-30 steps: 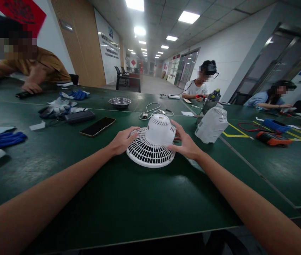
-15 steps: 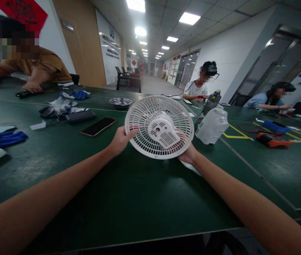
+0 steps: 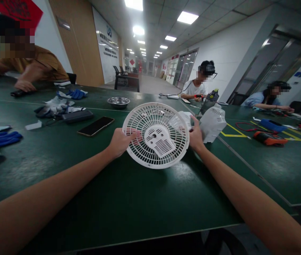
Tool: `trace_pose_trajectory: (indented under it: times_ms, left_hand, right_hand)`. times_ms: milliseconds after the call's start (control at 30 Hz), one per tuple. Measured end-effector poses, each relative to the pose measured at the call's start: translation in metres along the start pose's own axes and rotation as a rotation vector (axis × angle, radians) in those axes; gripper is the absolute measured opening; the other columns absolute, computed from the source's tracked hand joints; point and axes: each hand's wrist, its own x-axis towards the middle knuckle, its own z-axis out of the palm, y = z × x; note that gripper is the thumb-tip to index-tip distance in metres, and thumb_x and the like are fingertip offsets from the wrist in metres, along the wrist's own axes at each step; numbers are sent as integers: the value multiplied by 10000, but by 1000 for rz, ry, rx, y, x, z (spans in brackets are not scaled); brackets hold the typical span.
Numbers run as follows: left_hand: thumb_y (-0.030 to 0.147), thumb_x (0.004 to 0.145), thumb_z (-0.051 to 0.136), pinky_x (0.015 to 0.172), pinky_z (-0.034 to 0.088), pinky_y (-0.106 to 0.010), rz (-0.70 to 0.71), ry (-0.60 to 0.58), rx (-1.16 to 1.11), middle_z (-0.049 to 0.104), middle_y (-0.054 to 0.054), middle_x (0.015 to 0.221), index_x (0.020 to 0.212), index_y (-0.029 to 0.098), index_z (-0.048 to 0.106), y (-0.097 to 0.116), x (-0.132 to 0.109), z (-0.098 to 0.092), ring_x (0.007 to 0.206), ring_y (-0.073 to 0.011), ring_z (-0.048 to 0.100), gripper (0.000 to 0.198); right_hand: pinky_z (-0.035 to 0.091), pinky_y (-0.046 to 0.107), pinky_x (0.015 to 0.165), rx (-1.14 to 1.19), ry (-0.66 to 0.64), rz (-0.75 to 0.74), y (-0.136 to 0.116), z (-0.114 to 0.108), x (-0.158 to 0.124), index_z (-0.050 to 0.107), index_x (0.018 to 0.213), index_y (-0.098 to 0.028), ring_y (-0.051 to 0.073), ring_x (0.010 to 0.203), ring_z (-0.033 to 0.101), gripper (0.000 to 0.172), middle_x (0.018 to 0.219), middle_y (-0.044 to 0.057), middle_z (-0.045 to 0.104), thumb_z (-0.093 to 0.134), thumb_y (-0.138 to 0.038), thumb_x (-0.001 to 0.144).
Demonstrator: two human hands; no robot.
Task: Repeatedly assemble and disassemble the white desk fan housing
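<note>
A round white fan grille (image 3: 163, 156) is held up in front of me, its slotted hub facing me. My left hand (image 3: 121, 141) grips the grille's left rim, thumb over the front bars and fingertips showing behind them. At the right, my right hand (image 3: 196, 134) is closed with the thumb raised, beside the grille's right rim. It holds a pale, partly see-through piece (image 3: 185, 117) that looks like a fan blade, mostly hidden behind the grille. A white plastic housing (image 3: 214, 123) stands just to the right of that hand.
A phone (image 3: 96, 126) and a metal bowl (image 3: 118, 102) lie left of the grille. Blue gloves (image 3: 3, 139) and a dark case (image 3: 77, 116) are farther left. A bottle (image 3: 210, 101) stands behind the housing; an orange meter (image 3: 269, 138) lies at right. Several people sit around the green table (image 3: 129, 205).
The grille has come slightly lower and nearer to me. My right hand has moved from behind it to beyond its right rim, bringing the pale piece into view there.
</note>
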Motion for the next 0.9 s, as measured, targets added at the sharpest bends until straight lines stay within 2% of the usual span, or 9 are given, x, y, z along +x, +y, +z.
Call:
trace_pose_trajectory:
  times_ms: [33,133,233,367,533,633,700,800,900]
  left_hand:
    - [377,776,814,706,656,-521,-9,7,0,789,-96,840,916,170,770,-2,1,0,750,-304,767,254]
    - [341,787,795,696,653,-512,-36,15,-6,786,-109,841,921,159,769,-7,4,-2,749,-302,765,227]
    - [344,777,802,709,651,-523,-80,16,-17,782,-110,840,914,158,772,-9,6,-5,759,-305,761,233]
    - [368,738,841,725,652,-532,-132,37,-37,783,-107,857,910,161,772,-8,8,-7,788,-311,761,278]
    - [362,720,858,721,650,-524,-173,71,-36,781,-115,842,892,144,768,-6,10,-9,777,-312,762,292]
    - [330,744,842,716,645,-509,-188,66,-32,783,-125,849,905,130,764,-4,10,-10,768,-305,764,268]
    - [307,752,836,711,643,-492,-192,63,-51,784,-124,854,908,129,760,-3,10,-10,768,-297,764,249]
    - [274,753,836,706,641,-452,-216,64,-79,782,-117,859,911,123,759,-3,11,-9,771,-278,762,232]
    - [227,757,828,700,635,-401,-259,73,-108,780,-111,860,915,110,755,-3,13,-8,769,-252,758,209]
  right_hand:
    - [496,544,953,-172,90,-8,9,-7,4,424,1470,-243,328,986,639,778,1075,93,680,644,-554,791]
    - [469,539,959,-465,122,-27,32,-18,11,492,1418,-205,357,1033,596,747,1131,146,627,708,-462,752]
    - [490,495,913,-543,61,12,43,-13,13,498,1414,-201,345,997,591,728,1121,157,578,722,-408,753]
    - [457,499,995,-588,79,-55,36,-12,15,483,1431,-206,347,1110,551,727,1208,166,519,715,-405,771]
    - [293,606,1121,-737,446,-170,25,-50,22,450,1436,-241,402,1423,305,674,1495,186,331,653,-372,807]
    - [330,630,1088,-651,612,30,44,-75,25,360,1477,-215,421,1410,345,851,1498,211,342,708,-358,714]
    - [429,576,1023,-431,561,223,65,-83,25,280,1486,-176,385,1260,524,980,1372,206,501,758,-419,665]
    - [482,530,987,-254,487,455,92,-81,25,380,1367,-179,368,1123,620,1016,1247,165,618,860,-481,523]
    - [468,515,1034,-202,621,505,100,-74,29,458,1244,-204,362,1171,610,946,1244,139,638,900,-464,448]
